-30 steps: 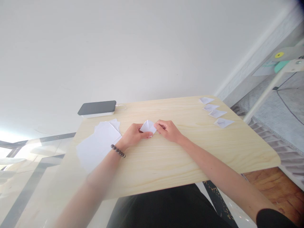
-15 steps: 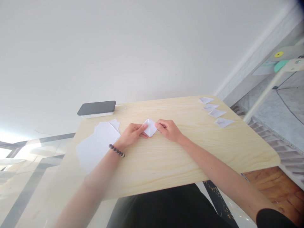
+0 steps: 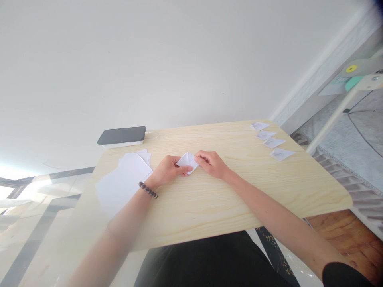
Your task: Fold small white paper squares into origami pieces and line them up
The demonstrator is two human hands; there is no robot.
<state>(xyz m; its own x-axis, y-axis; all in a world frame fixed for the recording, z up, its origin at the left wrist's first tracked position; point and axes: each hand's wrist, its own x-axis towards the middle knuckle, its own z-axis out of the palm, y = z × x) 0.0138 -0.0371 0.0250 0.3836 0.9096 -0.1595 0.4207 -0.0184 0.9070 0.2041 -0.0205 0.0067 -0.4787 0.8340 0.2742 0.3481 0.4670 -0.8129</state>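
A small white folded paper [image 3: 187, 160] with creases across its face is held between my two hands above the middle of the table. My left hand [image 3: 169, 170] grips its left side, the thumb lying across the lower part of the paper and the fingers behind it. The right corner is pinched between the thumb and forefinger of my right hand [image 3: 212, 163]. To the left, close to my left wrist, lies a pile of loose white paper sheets [image 3: 124, 181].
On the pale wooden table [image 3: 239, 191], several folded paper pieces [image 3: 281, 154] line the right side. At the back left stands a white box-like device with a dark top [image 3: 122, 136], a cable at its right end. A wall [image 3: 179, 71] rises behind the table.
My left thumb has slid from the paper's upper left down to its lower part. The paper has tilted slightly between my hands, while my right hand keeps its pinch almost in place.
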